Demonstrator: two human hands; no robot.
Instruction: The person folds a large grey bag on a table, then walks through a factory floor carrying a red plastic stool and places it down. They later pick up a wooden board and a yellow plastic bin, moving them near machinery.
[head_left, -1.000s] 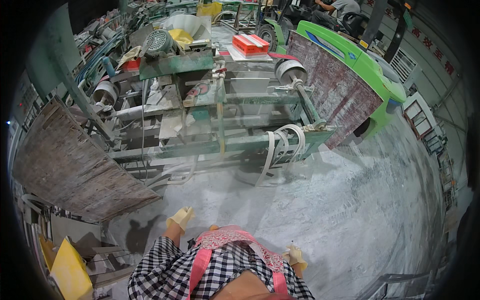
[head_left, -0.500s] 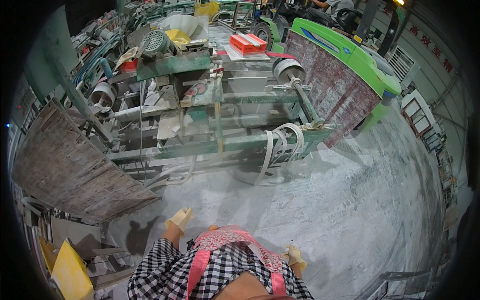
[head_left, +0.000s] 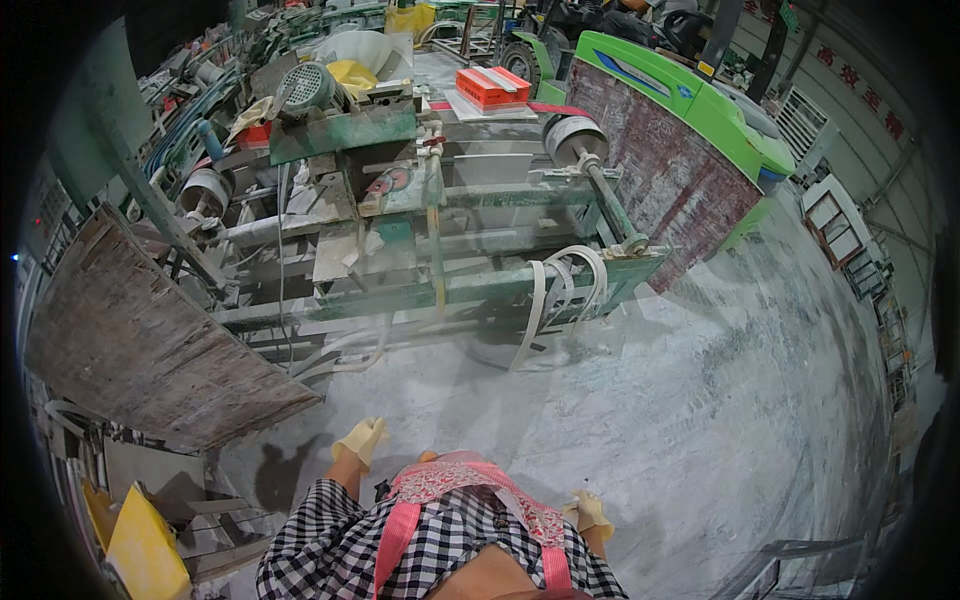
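Here's the left hand [head_left: 360, 440], in a cream glove, out over the grey floor [head_left: 680, 420], and the right hand [head_left: 590, 513], gloved to match, lower down by the wearer's right side. Nothing shows in either one, and with fingers this small I can't tell how wide or narrow the hands are. Between them, the pink apron [head_left: 465, 478] over a checked shirt [head_left: 320, 530], the right hand just beside its edge; whether they touch, I can't say. Now the big worn board [head_left: 150, 345]: it leans on the left, its near corner ahead of the left hand and slightly to its left, floor showing between, and well apart from the right hand. Straight ahead, beyond both hands, the green frame [head_left: 490, 288], white hoses [head_left: 537, 300] looped over its right end. Farther up, a motor [head_left: 306, 88], a red box [head_left: 492, 92], and off right a green vehicle [head_left: 690, 85] behind a dark red panel [head_left: 660, 165]
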